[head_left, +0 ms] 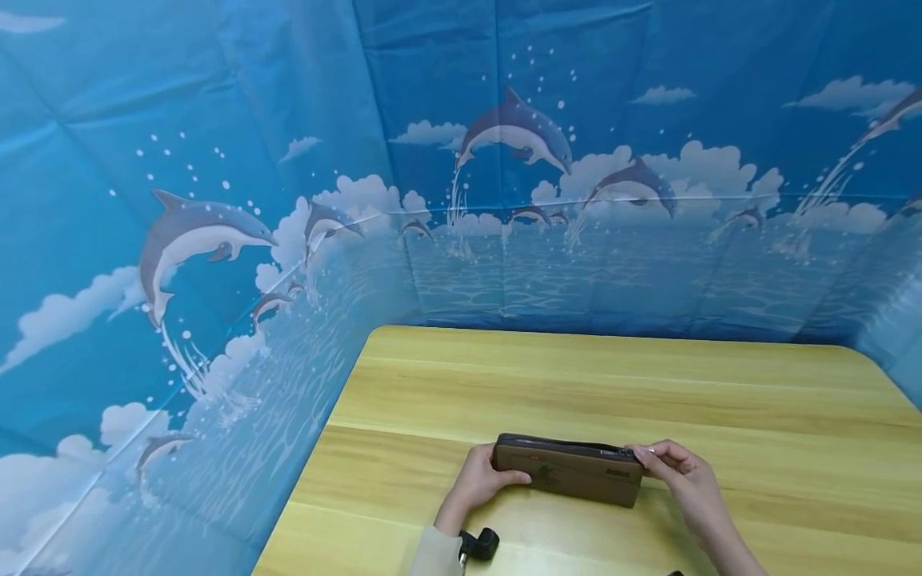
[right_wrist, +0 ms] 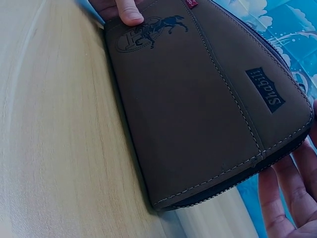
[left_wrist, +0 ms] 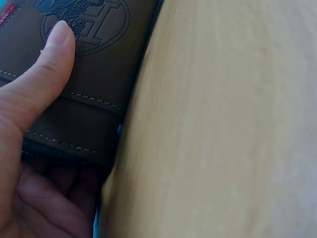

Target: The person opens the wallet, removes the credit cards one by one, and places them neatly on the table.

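A brown zip-around wallet (head_left: 576, 474) stands on its long edge on the table, its zip running along the top. My left hand (head_left: 479, 485) grips its left end, thumb flat on the front face near a stamped horse emblem (right_wrist: 151, 33), fingers behind. At the top right corner, my right hand (head_left: 684, 472) pinches at the zip's end with thumb and index finger; the zip pull is mostly hidden there. In the right wrist view, the right fingers (right_wrist: 292, 193) sit beside the zipped end, near a dark "Shabili" label (right_wrist: 266, 89). A small red tag (right_wrist: 191, 3) shows on a seam.
The wooden table (head_left: 612, 376) has rounded far corners. Behind it and along its left side hangs a blue backdrop (head_left: 461, 272) printed with dolphins. A black device (head_left: 481, 544) is strapped at the left wrist, below a pale sleeve (head_left: 435, 554).
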`<state>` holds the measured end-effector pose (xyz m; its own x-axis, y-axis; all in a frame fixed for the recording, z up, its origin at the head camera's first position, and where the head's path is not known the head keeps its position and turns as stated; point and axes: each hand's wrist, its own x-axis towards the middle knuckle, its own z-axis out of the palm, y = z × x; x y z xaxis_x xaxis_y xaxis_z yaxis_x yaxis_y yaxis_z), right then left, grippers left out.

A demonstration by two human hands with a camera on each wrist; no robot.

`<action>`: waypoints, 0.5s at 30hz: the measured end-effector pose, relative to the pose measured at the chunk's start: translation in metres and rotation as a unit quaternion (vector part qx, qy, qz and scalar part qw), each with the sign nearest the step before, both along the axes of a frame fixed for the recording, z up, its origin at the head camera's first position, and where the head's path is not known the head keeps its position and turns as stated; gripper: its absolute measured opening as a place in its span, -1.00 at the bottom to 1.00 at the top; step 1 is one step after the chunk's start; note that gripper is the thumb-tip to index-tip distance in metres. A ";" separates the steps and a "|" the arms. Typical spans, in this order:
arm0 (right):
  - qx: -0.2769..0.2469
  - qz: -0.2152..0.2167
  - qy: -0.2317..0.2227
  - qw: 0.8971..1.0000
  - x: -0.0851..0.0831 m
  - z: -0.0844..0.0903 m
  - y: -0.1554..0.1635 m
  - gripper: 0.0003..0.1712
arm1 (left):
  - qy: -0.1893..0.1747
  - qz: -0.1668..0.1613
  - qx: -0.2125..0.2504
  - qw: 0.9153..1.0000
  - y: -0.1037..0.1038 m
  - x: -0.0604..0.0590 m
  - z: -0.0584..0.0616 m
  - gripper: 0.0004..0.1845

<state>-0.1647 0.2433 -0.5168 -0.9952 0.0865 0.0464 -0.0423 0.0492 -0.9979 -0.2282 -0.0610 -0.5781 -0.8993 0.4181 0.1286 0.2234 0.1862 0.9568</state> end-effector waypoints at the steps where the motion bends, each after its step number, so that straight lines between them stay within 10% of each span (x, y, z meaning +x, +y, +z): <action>1: -0.001 -0.001 -0.001 1.000 0.000 0.000 0.000 -0.70 | 0.000 0.000 0.000 1.000 0.000 0.000 0.000 -0.76; 15: -0.004 -0.004 -0.019 1.000 0.003 -0.001 0.000 -0.69 | 0.004 0.008 -0.007 1.000 0.000 0.000 -0.002 -0.76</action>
